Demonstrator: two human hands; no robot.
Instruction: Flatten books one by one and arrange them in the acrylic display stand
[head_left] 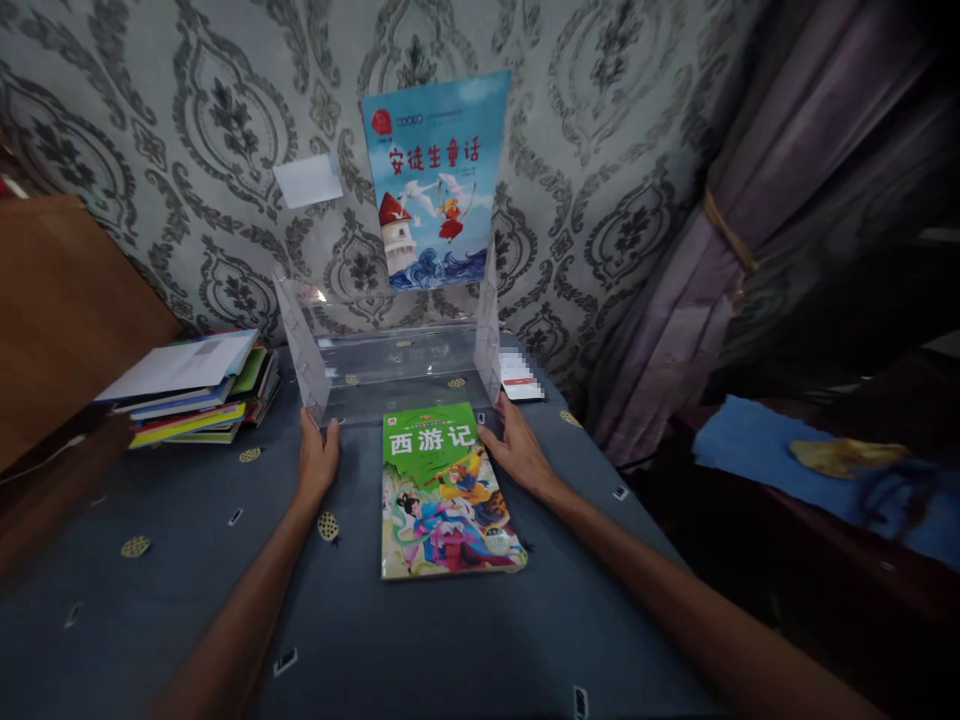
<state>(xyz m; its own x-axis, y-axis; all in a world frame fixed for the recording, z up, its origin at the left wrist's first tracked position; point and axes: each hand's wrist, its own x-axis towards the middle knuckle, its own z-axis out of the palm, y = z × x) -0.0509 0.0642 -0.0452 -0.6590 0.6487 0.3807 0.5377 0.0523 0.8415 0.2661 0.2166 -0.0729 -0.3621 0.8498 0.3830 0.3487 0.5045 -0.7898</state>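
A clear plastic book stand (402,358) with tiers stands on the cloth-covered table, against the wall. Its lower left front corner is gripped by my left hand (319,462), thumb on the inner side. My right hand (519,448) holds the opposite front corner, close beside a green-topped picture book (450,500) lying flat in front of the stand. A blue book (442,185) with a tower and waves on its cover rests upright at the top of the stand, leaning back.
Several books and papers (199,390) are stacked at left, near another person's blurred arm (67,500). A phone-like item (521,375) lies behind my right hand. A white card (307,180) is on the patterned wall. A tied curtain (675,290) hangs at right, near blue cloth (757,440).
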